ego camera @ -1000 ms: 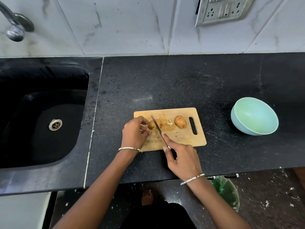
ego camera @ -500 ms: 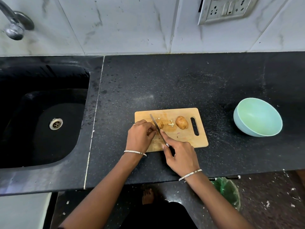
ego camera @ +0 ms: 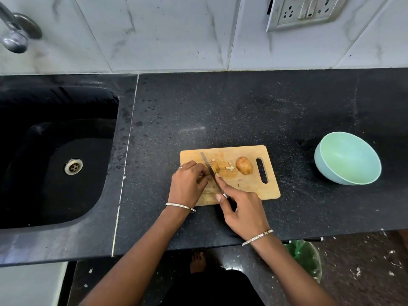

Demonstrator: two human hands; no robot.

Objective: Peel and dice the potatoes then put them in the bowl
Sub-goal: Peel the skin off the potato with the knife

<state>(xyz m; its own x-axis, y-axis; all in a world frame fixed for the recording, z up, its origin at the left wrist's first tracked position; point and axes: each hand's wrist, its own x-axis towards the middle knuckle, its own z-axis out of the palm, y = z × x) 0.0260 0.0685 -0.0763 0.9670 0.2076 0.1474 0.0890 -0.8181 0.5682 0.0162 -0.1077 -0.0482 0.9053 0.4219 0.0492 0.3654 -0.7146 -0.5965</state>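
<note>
A bare foot (ego camera: 197,261) stands on the dark floor under the counter's edge. A green bin (ego camera: 306,257) sits down below the right wrist. Each wrist wears a thin bangle (ego camera: 180,206).

The right hand (ego camera: 242,212) has its fingers curled round the dark handle of the knife (ego camera: 209,168). The thumb lies on the left side and the forefinger is stretched out along the back of the blade. From that fingertip the blade runs away and leftward, across the cut potato (ego camera: 216,167).

The left hand (ego camera: 187,184) is just left of the blade, fingers bunched together and curled down onto that potato, holding it to the cutting board (ego camera: 260,191). The tips are tucked under, so I cannot tell just how they pinch it.

Just right of the blade, past the right forefinger, lie a few small pale potato bits (ego camera: 230,168). Further right lies a whole potato (ego camera: 244,165) in its skin, beside the board's handle slot.

Well off to the right of both hands, apart from the board, a pale green bowl (ego camera: 347,159) sits on the black counter (ego camera: 220,111). Far left of the left hand's fingers is the black sink (ego camera: 55,173). Beyond everything is the tiled wall, with a tap (ego camera: 15,36) over the sink and a socket plate (ego camera: 306,12) up on the right.
</note>
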